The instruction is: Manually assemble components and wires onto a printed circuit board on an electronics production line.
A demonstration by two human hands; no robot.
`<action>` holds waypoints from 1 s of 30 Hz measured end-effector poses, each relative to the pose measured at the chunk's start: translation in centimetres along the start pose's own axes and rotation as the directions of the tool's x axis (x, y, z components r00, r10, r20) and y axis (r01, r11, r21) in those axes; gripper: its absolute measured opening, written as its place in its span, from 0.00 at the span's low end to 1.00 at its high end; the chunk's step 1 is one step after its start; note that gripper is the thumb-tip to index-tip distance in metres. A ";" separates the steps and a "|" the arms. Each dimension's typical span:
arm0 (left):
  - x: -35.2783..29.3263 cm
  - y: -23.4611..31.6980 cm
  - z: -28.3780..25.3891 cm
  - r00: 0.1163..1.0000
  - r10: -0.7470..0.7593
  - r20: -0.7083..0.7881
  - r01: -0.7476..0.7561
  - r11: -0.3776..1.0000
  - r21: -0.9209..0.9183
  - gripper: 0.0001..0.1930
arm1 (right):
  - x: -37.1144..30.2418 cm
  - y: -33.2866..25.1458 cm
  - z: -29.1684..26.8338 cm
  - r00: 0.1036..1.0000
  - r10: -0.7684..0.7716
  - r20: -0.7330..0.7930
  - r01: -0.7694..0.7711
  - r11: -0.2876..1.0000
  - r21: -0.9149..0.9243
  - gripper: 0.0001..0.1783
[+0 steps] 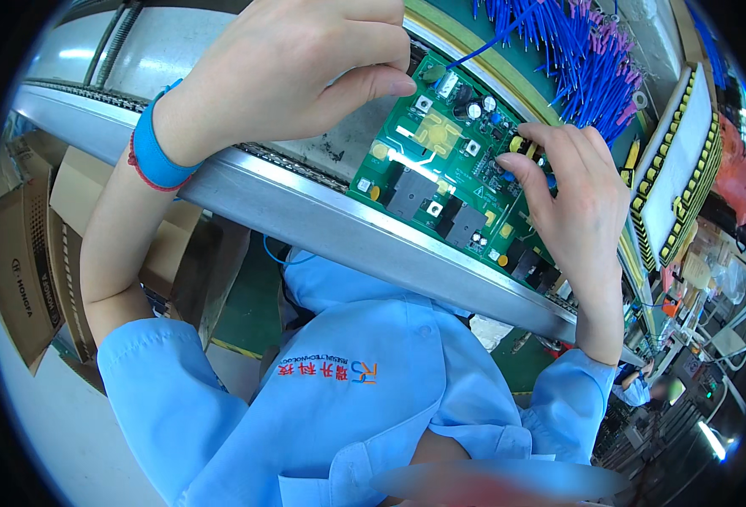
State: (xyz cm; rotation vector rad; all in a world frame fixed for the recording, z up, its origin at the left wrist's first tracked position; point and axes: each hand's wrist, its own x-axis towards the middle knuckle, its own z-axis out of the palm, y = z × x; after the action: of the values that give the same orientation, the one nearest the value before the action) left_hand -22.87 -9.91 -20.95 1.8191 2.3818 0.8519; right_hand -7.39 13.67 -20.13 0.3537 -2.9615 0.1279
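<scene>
A green circuit board lies slantwise across the metal rails. It carries black relay-like blocks, capacitors and small white parts. At its upper left edge is my left hand, fingers curled and thumb near the board; the fingertips are mostly hidden, so what they hold does not show. My right hand is over the board's right part, thumb and forefinger closed about a yellow-and-black component. One blue wire runs down to the board's top corner, beside a white part.
A heap of blue wires with pinkish ends lies beyond the board. A metal rail crosses in front of me. To the right stand white trays edged with yellow-and-black parts; cardboard boxes are at the left. Another person is farther right.
</scene>
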 end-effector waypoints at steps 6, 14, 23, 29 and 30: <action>-0.2 0.0 0.6 0.999 -0.037 0.004 0.037 0.999 -0.024 0.08 | 0.0 0.0 0.1 1.000 0.000 -0.003 0.000 1.000 0.007 0.14; -0.8 -0.3 2.0 0.990 0.012 0.143 -0.017 0.999 0.040 0.14 | -1.1 0.7 -1.5 0.993 0.007 -0.115 0.008 0.992 0.129 0.18; 2.3 3.4 4.3 0.962 0.049 0.268 -0.016 0.992 -0.124 0.07 | -8.7 -3.3 -1.3 0.982 -0.031 -0.189 0.102 0.921 0.377 0.17; 6.3 6.8 7.8 0.924 0.207 0.322 -0.154 0.971 -0.183 0.05 | -10.1 -6.1 0.3 0.997 -0.074 -0.035 0.078 0.988 0.133 0.19; 7.0 7.9 8.4 0.912 0.232 0.337 -0.180 0.967 -0.179 0.05 | -10.9 -6.1 0.0 0.998 -0.044 -0.050 0.049 0.993 0.108 0.19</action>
State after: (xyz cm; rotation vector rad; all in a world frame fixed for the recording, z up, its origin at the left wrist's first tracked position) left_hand -15.27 1.05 -22.57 1.9912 1.8861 0.6203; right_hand 4.54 10.23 -21.52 0.4266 -2.9037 0.2893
